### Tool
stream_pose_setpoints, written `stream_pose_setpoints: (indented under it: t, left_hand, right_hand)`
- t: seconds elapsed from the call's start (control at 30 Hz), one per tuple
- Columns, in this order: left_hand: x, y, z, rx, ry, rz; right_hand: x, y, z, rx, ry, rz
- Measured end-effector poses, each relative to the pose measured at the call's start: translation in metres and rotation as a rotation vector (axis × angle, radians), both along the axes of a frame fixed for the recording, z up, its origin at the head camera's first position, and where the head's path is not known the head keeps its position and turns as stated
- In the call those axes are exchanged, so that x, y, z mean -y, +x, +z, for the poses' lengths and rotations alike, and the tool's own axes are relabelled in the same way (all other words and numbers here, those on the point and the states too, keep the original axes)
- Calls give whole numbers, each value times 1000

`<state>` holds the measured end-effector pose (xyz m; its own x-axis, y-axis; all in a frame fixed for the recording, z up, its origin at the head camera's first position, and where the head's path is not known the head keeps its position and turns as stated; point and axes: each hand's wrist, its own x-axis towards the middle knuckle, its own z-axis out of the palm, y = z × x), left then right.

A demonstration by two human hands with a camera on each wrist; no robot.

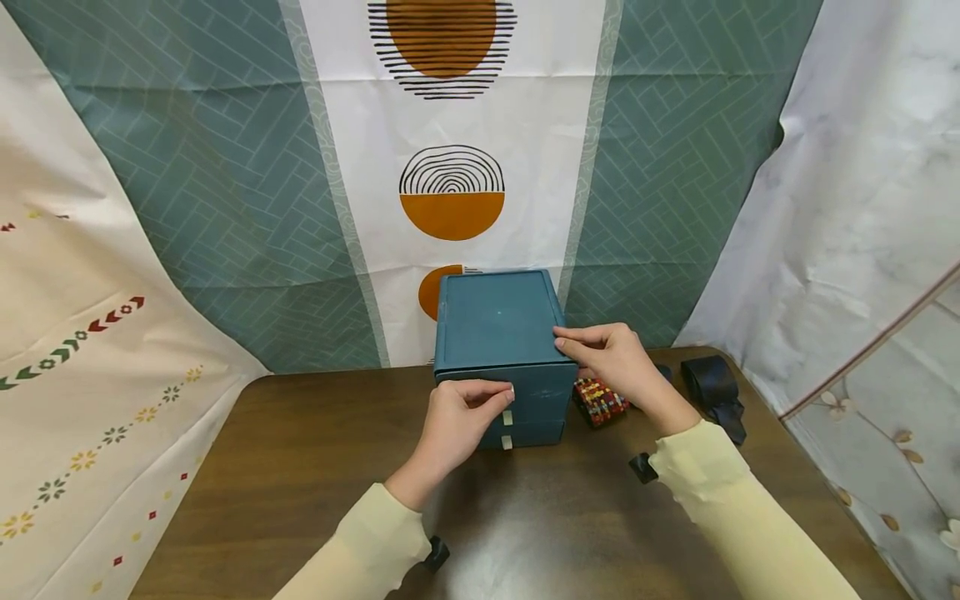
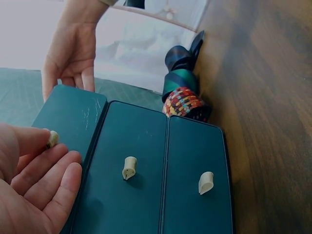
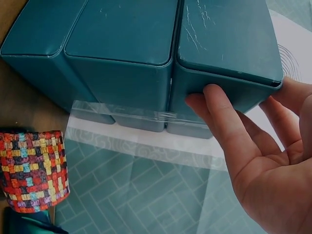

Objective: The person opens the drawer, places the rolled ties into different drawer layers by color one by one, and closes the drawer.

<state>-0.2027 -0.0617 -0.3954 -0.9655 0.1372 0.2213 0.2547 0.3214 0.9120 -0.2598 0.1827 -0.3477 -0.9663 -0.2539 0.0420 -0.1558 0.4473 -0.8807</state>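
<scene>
A teal drawer box (image 1: 495,321) with three stacked drawers stands at the table's back. My left hand (image 1: 456,421) is at its front, thumb and index finger pinching the cream pull tab (image 2: 52,139) of the top drawer (image 2: 78,117). Two lower cream tabs, the middle tab (image 2: 129,168) and the bottom tab (image 2: 206,183), stick out untouched. With my right hand (image 1: 615,362) I grip the box's upper right edge, some fingers against the side (image 3: 195,87) and others over the top. The top drawer looks closed or nearly so.
Right of the box lie a multicoloured woven roll (image 1: 600,402), a green and navy rolled tie (image 2: 180,80) and a dark rolled tie (image 1: 712,387). A patterned curtain (image 1: 225,208) hangs behind the brown wooden table (image 1: 315,467).
</scene>
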Motion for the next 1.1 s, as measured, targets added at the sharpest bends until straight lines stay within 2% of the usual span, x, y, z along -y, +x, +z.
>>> stream_pose_setpoints:
  t: [0.27, 0.7, 1.1]
  left_hand:
    - [-2, 2, 2, -12, 2, -11]
    - [-1, 7, 8, -2, -34, -10]
    - [-1, 9, 5, 6, -56, -22]
  right_hand:
    - [-2, 3, 1, 24, -60, 11]
    - [-1, 3, 1, 22, -20, 0]
    - [5, 22, 28, 42, 14, 13]
